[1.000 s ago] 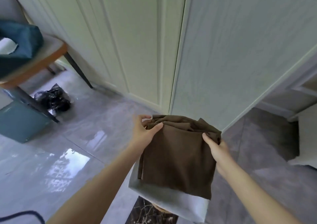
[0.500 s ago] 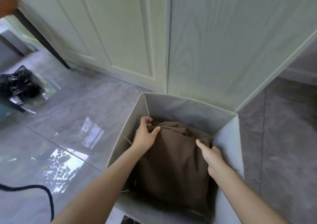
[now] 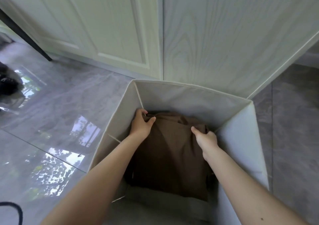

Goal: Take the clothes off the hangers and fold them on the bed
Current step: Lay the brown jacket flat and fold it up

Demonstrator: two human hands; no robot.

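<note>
A folded brown garment (image 3: 172, 155) lies down inside an open white fabric storage box (image 3: 238, 138) that stands on the floor. My left hand (image 3: 141, 124) grips the garment's far left corner, thumb on top and fingers curled under the fold. My right hand (image 3: 205, 136) holds the far right corner the same way, close to the box's right wall. Both forearms reach down into the box. The garment's underside and the box floor are hidden.
Pale green wardrobe doors (image 3: 112, 26) rise just behind the box. Glossy grey floor tiles (image 3: 51, 138) spread to the left, with a black bag (image 3: 6, 85) at the far left edge, a dark furniture leg (image 3: 25, 35) above it and a black cable (image 3: 17, 211) at the bottom left.
Both hands have lowered the folded brown garment from above the box down into it. My view has tilted down and come closer to the box.
</note>
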